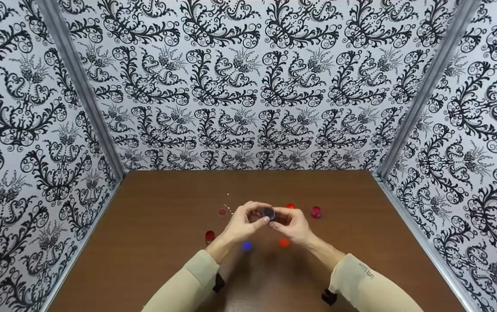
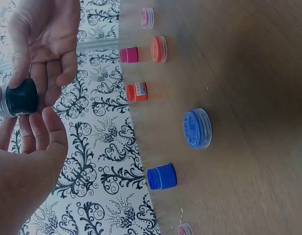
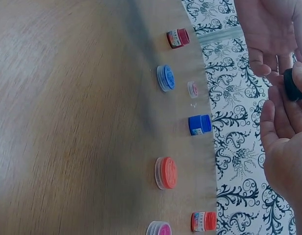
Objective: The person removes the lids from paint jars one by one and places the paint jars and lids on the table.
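Observation:
A small dark green, nearly black paint jar [image 1: 268, 212] with a clear ribbed lid is held up above the table between both hands. My left hand [image 1: 244, 222] grips it from the left, its thumb at the lid end in the left wrist view. From the other side my right hand [image 1: 294, 223] pinches the jar [image 2: 22, 97], thumb on its wall and fingers behind. Below the hands lie a blue lid [image 2: 197, 128] and an orange lid [image 3: 166, 173]. A blue jar [image 2: 162, 177] stands farther back, hidden by the hands in the head view.
A red jar [image 1: 210, 236] stands left of the hands. Behind lies a small clear-rimmed lid [image 1: 222, 212] beside white specks. An orange jar [image 1: 290, 206] and a pink jar [image 1: 315, 212] stand at the back right. A pink lid [image 2: 147, 18] also lies there. Patterned walls [image 1: 240, 86] enclose the table.

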Demonstrator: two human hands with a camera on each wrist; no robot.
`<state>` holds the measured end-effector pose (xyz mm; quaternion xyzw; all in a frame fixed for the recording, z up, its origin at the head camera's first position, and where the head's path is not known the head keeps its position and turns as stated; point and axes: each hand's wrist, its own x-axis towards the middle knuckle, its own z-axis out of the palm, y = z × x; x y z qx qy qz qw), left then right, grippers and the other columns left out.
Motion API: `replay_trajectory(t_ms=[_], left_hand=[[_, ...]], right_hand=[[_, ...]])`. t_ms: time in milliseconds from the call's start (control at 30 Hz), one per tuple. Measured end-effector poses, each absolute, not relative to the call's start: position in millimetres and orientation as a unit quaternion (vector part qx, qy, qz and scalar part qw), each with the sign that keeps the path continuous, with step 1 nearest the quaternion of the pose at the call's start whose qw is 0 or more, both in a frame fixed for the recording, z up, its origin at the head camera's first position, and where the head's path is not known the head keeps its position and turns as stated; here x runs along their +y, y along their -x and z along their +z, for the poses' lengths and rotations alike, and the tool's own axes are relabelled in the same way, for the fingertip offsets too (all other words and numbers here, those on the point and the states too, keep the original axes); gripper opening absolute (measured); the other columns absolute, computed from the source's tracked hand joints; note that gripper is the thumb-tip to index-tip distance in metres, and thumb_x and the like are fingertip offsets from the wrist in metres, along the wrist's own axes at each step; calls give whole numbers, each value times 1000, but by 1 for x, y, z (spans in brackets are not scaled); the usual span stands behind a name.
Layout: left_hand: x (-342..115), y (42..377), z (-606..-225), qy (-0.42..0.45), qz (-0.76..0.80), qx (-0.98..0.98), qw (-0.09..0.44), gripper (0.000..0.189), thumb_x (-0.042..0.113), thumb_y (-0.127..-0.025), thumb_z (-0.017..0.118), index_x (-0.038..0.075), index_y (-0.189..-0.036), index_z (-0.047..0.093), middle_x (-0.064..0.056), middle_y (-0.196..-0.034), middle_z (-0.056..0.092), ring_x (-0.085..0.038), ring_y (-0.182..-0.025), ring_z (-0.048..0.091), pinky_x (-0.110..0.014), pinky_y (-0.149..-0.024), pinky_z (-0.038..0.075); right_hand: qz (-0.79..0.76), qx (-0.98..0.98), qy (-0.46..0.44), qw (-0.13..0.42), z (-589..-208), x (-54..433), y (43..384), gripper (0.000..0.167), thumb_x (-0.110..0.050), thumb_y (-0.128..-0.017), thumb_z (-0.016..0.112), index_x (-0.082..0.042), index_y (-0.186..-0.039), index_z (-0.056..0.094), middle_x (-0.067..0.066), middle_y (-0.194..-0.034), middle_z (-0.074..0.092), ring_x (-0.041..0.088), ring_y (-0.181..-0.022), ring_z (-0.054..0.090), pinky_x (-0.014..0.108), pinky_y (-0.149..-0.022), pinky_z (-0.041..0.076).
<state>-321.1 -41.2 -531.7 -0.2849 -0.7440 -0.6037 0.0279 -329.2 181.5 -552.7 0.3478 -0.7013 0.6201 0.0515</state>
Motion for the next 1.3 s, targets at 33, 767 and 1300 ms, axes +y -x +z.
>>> replay_trajectory(t_ms=[33,767,1300], left_hand=[[-40,320,-531,278,-606,-745,28,33,7,-101,79,-3,-132,76,-29,-119,74,-9,-96,67,-18,-84,57],[-27,315,-537,179,-645,-740,62,40,13,-88,95,-1,-119,72,-23,-110,77,-16,-91,74,-24,-83,64],[-40,316,-536,271,-601,-750,45,41,10,-100,82,1,-140,76,-26,-117,72,-19,-105,73,-17,-90,61]], right_hand=[[622,-701,-346,50,-552,182,329,38,11,-97,78,24,-131,67,49,-120,71,-1,-108,79,19,-91,65],[618,-715,-323,53,-557,179,332,35,10,-97,78,22,-129,70,47,-121,73,-2,-104,78,18,-90,65],[633,-708,-312,29,-555,179,329,43,8,-98,78,24,-135,65,48,-127,70,-1,-108,79,20,-92,65]])
